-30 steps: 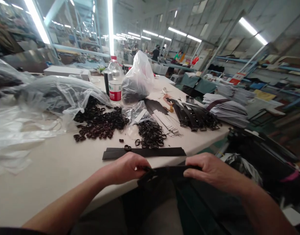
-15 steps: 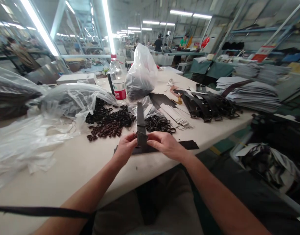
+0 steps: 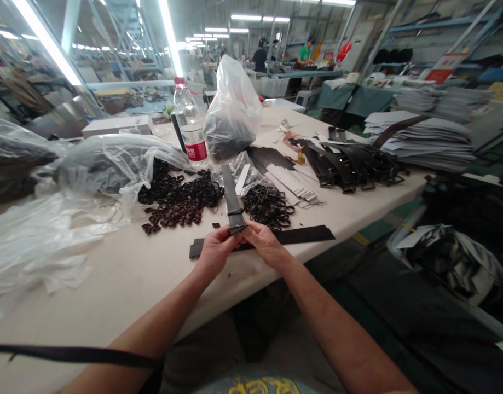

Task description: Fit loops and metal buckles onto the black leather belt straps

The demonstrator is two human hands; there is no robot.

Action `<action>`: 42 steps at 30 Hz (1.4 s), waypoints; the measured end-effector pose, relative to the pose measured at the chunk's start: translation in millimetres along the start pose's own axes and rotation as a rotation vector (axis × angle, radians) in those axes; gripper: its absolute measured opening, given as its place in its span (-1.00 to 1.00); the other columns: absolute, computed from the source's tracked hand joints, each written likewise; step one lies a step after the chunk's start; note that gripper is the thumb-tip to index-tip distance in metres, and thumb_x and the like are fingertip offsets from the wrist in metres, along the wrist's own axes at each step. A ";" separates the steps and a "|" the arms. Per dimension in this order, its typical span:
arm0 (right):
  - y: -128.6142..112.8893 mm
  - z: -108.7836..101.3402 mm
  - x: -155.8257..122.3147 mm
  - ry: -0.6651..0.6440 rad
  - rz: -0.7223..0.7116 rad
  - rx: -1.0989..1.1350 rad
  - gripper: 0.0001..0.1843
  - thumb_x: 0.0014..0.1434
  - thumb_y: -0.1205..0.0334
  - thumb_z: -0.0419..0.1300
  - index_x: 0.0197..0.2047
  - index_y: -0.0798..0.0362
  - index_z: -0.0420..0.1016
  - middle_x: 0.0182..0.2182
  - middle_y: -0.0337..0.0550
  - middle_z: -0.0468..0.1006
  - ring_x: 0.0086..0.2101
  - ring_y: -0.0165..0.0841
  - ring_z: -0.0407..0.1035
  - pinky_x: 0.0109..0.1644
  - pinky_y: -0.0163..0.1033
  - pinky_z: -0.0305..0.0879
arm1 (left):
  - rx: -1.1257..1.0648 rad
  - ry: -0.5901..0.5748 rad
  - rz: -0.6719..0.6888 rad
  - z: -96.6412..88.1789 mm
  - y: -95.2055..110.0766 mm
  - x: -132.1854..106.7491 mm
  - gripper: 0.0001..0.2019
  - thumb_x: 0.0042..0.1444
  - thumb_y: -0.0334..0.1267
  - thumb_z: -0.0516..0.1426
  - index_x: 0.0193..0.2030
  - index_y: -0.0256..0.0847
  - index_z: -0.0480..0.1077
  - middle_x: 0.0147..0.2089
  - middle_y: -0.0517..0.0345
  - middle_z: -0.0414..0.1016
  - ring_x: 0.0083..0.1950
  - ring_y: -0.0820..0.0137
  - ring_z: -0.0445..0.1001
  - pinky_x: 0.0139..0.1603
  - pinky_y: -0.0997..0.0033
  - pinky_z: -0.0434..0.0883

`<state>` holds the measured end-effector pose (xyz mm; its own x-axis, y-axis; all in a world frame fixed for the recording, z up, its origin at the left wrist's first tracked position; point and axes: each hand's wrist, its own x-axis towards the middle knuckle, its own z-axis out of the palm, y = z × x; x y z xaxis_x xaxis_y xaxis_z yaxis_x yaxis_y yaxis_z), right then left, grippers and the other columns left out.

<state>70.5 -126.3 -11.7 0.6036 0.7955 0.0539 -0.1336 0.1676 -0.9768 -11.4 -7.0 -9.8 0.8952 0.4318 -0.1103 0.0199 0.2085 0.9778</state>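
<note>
Both hands pinch the near end of a black belt (image 3: 230,189) that points away from me over the table. My left hand (image 3: 217,249) grips it from the left, and my right hand (image 3: 264,243) from the right, their fingertips nearly meeting. A thin dark loop (image 3: 235,212) goes round the belt just beyond the fingers. What looks like a dark metal buckle (image 3: 237,229) shows at the fingertips, partly covered. Beneath the hands lie flat black straps (image 3: 304,234). Beyond them are a pile of black loops (image 3: 267,205) and a pile of small brown loops (image 3: 175,212).
A plastic bottle (image 3: 192,134) and a filled clear bag (image 3: 230,117) stand behind the piles. White strips (image 3: 290,183) and several buckled black belts (image 3: 350,164) lie to the right. Plastic bags (image 3: 107,164) cover the left side. The table's edge (image 3: 382,210) runs along the right.
The hands have drawn closer together at the belt's near end. The belt has tilted, its far end leaning left, and the buckle-like piece now shows at the fingertips.
</note>
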 end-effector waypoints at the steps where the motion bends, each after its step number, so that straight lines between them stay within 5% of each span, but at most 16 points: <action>1: 1.5 0.8 0.9 0.006 0.000 0.009 -0.37 0.04 -0.38 0.26 -0.27 0.11 0.54 -0.41 -0.24 0.45 -0.40 -0.43 0.32 -0.26 -0.34 0.35 | 0.015 -0.005 0.011 0.0 -0.7 0.9 -0.64 -0.22 0.00 0.41 -0.40 -0.25 0.56 -0.47 0.19 0.55 -0.42 0.44 0.48 -0.34 0.45 0.45; 7: 13.9 9.1 6.4 0.190 -0.033 -0.007 -0.29 -0.08 -0.48 0.24 -0.33 0.08 0.53 -0.50 -0.28 0.45 -0.47 -0.45 0.30 -0.38 -0.35 0.33 | 0.056 -0.049 0.113 -3.3 -10.1 12.6 -0.72 -0.17 -0.09 0.38 -0.42 -0.24 0.52 -0.47 0.24 0.49 -0.45 0.50 0.41 -0.36 0.49 0.42; 14: 20.4 22.4 14.4 0.424 -0.144 -0.032 -0.41 0.11 -0.35 0.19 -0.35 0.09 0.53 -0.49 -0.23 0.53 -0.45 -0.42 0.41 -0.37 -0.34 0.36 | 0.230 -0.081 0.264 -3.2 -20.1 16.5 -0.85 0.01 -0.20 0.26 -0.40 -0.24 0.53 -0.36 0.18 0.51 -0.32 0.44 0.43 -0.23 0.46 0.43; 18: 11.2 20.9 15.9 0.419 -0.178 -0.082 -0.47 0.14 -0.30 0.20 -0.34 0.05 0.49 -0.42 -0.17 0.61 -0.38 -0.35 0.51 -0.31 -0.30 0.43 | 0.260 -0.098 0.231 0.6 -14.6 12.1 -0.82 0.01 -0.15 0.27 -0.40 -0.24 0.54 -0.31 0.15 0.57 -0.29 0.39 0.49 -0.18 0.40 0.46; 24: -6.7 -18.6 11.5 0.503 -0.211 -0.160 -0.47 0.10 -0.33 0.22 -0.34 0.03 0.40 -0.46 -0.19 0.59 -0.50 -0.36 0.51 -0.40 -0.28 0.46 | 0.208 -0.078 -0.018 -28.2 26.9 5.7 -0.56 -0.09 -0.05 0.35 -0.10 -0.24 0.52 -0.32 0.08 0.64 -0.38 0.37 0.56 -0.33 0.41 0.46; 30: 11.2 -38.7 4.9 0.546 -0.149 -0.149 -0.45 0.05 -0.34 0.24 -0.36 0.03 0.36 -0.51 -0.21 0.57 -0.57 -0.37 0.48 -0.48 -0.30 0.44 | 0.396 -0.031 0.142 -64.7 68.7 24.1 -0.69 -0.05 -0.01 0.32 -0.33 -0.25 0.55 -0.37 0.07 0.62 -0.40 0.41 0.53 -0.33 0.44 0.40; 34: 18.2 -34.7 4.6 0.583 -0.166 -0.165 -0.46 0.07 -0.34 0.23 -0.35 0.02 0.36 -0.49 -0.20 0.58 -0.56 -0.38 0.49 -0.49 -0.32 0.43 | 0.866 -0.227 0.227 -42.7 51.9 48.4 -0.79 0.05 -0.10 0.24 -0.35 -0.20 0.59 -0.48 0.15 0.54 -0.43 0.38 0.47 -0.34 0.41 0.32; 37: 17.4 -32.4 4.6 0.555 -0.172 -0.252 -0.46 0.09 -0.35 0.20 -0.36 0.02 0.37 -0.50 -0.20 0.58 -0.53 -0.35 0.52 -0.52 -0.34 0.39 | 1.181 -0.267 0.326 -16.7 32.1 62.3 -0.82 0.07 -0.12 0.24 -0.33 -0.16 0.62 -0.37 0.12 0.54 -0.37 0.35 0.46 -0.28 0.39 0.29; 42: 20.2 -34.0 6.5 0.534 -0.179 -0.290 -0.45 0.09 -0.35 0.20 -0.36 0.03 0.38 -0.49 -0.23 0.59 -0.53 -0.39 0.51 -0.54 -0.38 0.35 | 1.337 -0.266 0.360 -0.4 12.9 78.8 -0.86 -0.03 -0.18 0.32 -0.34 -0.17 0.62 -0.35 0.09 0.48 -0.27 0.28 0.46 -0.23 0.37 0.30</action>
<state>98.5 -137.5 -38.1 0.9158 0.3571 0.1837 0.1788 0.0471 -0.9828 59.2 30.0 -5.9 0.9949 0.0744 0.0683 0.0420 -0.9200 0.3897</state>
